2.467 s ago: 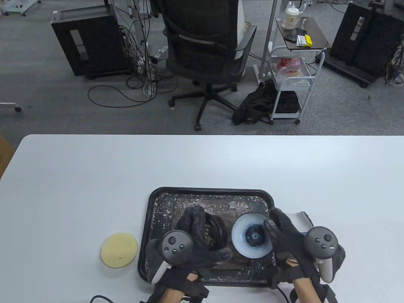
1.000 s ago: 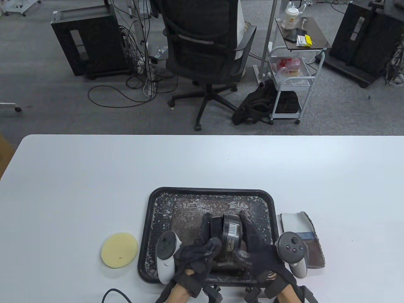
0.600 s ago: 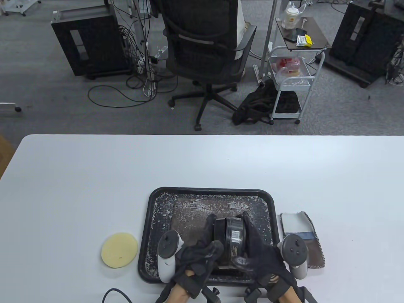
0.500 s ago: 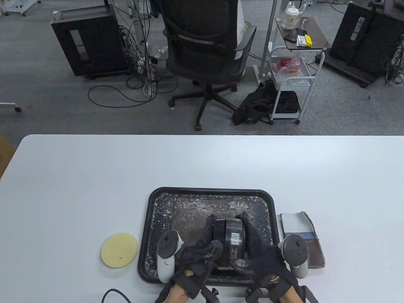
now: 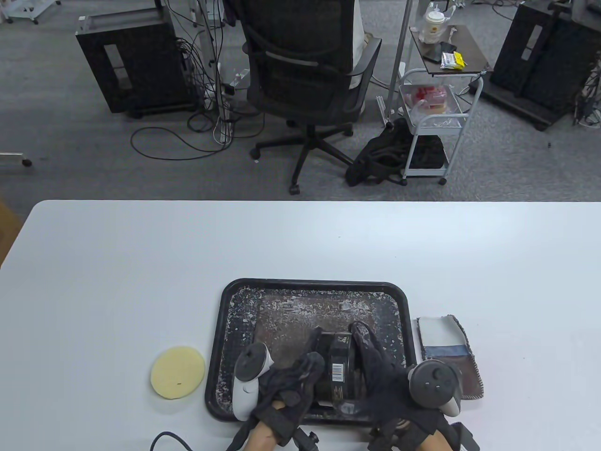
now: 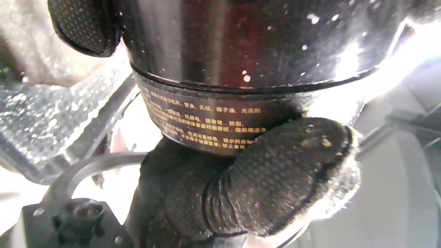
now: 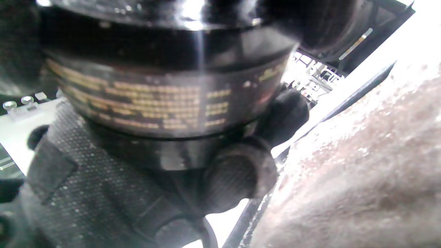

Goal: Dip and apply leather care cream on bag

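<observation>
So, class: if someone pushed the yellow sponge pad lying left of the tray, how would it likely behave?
The sponge pad looks thin and foamy, so probably very light and floppy when lifted. It lies flat on the table, so it should slide rather than roll or tip. Its matt surface suggests it is not slippery.

A white surface [image 5: 141,263] carried a black tray [image 5: 225,300] (its bed heavily speckled) near the front edge, a round yellow sponge pad [image 5: 177,372] to its left, and a fabric swatch [image 5: 446,338] just beside its right rim.
</observation>
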Available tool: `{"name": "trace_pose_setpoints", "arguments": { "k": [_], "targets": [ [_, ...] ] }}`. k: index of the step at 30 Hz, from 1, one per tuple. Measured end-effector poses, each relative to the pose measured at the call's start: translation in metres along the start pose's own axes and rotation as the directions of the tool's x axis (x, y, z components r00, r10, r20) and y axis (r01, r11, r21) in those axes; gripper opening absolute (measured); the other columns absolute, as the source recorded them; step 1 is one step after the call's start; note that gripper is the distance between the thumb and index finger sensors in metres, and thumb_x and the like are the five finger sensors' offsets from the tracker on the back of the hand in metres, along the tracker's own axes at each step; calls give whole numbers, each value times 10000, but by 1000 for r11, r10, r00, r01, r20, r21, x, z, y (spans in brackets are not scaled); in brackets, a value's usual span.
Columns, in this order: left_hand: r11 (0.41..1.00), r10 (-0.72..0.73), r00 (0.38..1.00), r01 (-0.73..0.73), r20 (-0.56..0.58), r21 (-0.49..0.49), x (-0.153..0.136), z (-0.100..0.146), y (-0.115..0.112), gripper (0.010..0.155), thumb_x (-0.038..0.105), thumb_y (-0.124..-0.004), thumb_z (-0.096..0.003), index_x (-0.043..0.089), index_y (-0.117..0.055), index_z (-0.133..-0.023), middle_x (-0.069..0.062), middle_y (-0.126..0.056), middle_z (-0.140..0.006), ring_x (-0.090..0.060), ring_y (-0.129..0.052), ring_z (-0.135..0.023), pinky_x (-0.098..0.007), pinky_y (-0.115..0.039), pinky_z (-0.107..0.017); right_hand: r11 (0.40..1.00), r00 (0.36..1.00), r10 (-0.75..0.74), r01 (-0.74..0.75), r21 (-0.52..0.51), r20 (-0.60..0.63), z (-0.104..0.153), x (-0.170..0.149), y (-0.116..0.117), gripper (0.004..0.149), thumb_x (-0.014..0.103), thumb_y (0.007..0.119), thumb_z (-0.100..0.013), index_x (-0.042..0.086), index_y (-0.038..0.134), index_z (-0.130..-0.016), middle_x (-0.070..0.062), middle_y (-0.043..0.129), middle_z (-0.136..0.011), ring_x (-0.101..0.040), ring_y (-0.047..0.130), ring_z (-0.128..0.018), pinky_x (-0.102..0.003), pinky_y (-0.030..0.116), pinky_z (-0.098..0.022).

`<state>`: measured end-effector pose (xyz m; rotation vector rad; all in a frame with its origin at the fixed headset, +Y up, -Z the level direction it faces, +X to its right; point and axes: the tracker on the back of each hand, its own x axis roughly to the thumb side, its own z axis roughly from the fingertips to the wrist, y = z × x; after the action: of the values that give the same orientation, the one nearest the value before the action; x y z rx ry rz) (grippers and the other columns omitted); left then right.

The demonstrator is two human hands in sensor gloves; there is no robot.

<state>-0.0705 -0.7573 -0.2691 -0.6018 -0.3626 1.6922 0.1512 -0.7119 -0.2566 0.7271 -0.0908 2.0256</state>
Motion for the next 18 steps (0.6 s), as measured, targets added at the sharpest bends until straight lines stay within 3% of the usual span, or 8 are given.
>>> {"name": "trace_pose_setpoints", "arguments": {
  "k": [3, 6, 8, 9, 11, 14, 18],
  "targets": [
    [1000, -19, 999, 19, 27, -16, 3, -1, 0, 1123, 914, -689, -281, 305, -155, -1060, -148, -237, -1128, -478, -462, -1021, -583, -714, -622, 999, 999, -33, 33, -4, -31, 1, -3, 0, 1182, 759, 850, -293, 222, 186, -1110, -235, 271, -1124, -622, 602, -935, -652, 721, -616],
    [978, -200, 971, 205, 128, -31, 15, -1, -5, 1133, 871, -748, -302, 358, -49, -1032, -65, -74, -1132, -434, -287, -1073, -606, -565, -715, 969, 955, -246, 248, -12, -164, 1, -17, 1, 1168, 823, 758, -331, 170, 184, -1111, -273, 322, -1107, -612, 699, -881, -598, 800, -568],
    [925, -381, 907, 378, 180, 52, 24, 3, -11, 1140, 841, -785, -289, 377, -50, -1026, -21, -48, -1133, -406, -239, -1089, -613, -515, -744, 887, 850, -444, 462, -6, -283, 3, -27, 6, 1170, 832, 732, -347, 137, 184, -1111, -299, 335, -1092, -622, 716, -852, -593, 807, -546],
    [889, -458, 868, 446, 194, 104, 27, 4, -13, 1154, 843, -790, -271, 364, -66, -1031, -20, -66, -1136, -406, -256, -1087, -611, -518, -745, 803, 757, -555, 596, 17, -344, 5, -32, 10, 1172, 823, 726, -360, 126, 150, -1105, -310, 300, -1089, -637, 690, -855, -603, 788, -553],
    [884, -465, 859, 461, 215, 71, 29, 4, -17, 1155, 815, -812, -283, 358, -60, -1031, -5, -35, -1131, -401, -201, -1088, -624, -470, -756, 740, 689, -621, 673, 10, -374, 7, -37, 12, 1171, 825, 713, -382, 107, 135, -1104, -326, 288, -1082, -646, 685, -847, -603, 787, -547],
    [917, -393, 893, 399, 221, 16, 26, 3, -20, 1156, 801, -796, -307, 362, 11, -1008, 11, 74, -1094, -370, -14, -1064, -687, -333, -749, 757, 709, -614, 654, -2, -346, 7, -35, 12, 1167, 828, 706, -385, 104, 140, -1105, -322, 294, -1084, -639, 682, -858, -605, 783, -555],
    [975, -219, 957, 223, 191, 2, 20, 4, -16, 1168, 874, -697, -286, 336, 78, -975, -10, 121, -1066, -372, 47, -1036, -723, -264, -719, 877, 844, -476, 476, -63, -249, 4, -23, 6, 1167, 798, 753, -355, 125, 162, -1104, -302, 287, -1092, -647, 648, -875, -631, 751, -567]
  ]
}}
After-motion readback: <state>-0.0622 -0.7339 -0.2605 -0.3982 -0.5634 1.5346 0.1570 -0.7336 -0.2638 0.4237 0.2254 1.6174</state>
